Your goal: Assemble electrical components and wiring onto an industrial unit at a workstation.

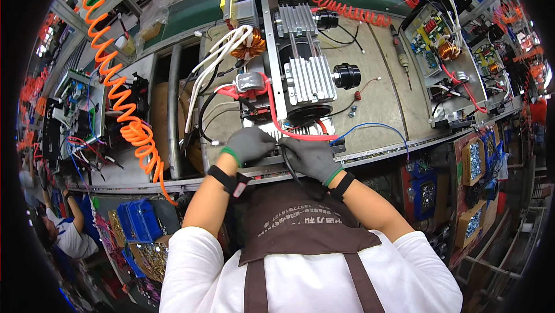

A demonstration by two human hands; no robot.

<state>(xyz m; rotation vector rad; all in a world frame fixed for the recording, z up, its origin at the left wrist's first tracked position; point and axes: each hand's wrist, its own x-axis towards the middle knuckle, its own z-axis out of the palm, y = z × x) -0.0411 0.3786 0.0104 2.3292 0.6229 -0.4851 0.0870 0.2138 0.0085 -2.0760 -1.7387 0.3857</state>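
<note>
One opened machine point(282, 90) is seen on the desk point(381, 105), its frame in bare metal and black. It is fitted with two silver finned heat sinks point(310, 78), set one behind the other, and two black round caps point(347, 76) are carried on its right side. On its left side, one copper-wound coil point(250, 45) and one grey ring point(251, 83) are shown, with red cable point(274, 105) routed by the ring and brought round toward the front.

The machine lies directly beyond both grips, its near end just at the fingertips. The left grip point(250, 144) and the right grip point(312, 157), both covered by grey gloves, are brought close together there, fingers bent inward. A black cable point(288, 167) is seen between them, trailing down beside the right grip; whether it is clamped by either cannot be told, as the fingertips are too small and partly hidden.

Left of the coil, a bundle of white cables point(222, 50) is hung. To the right of the right grip, one blue wire point(376, 125) is arched over the desk. Farther beyond, to the right, one screwdriver point(399, 47) is laid.
</note>
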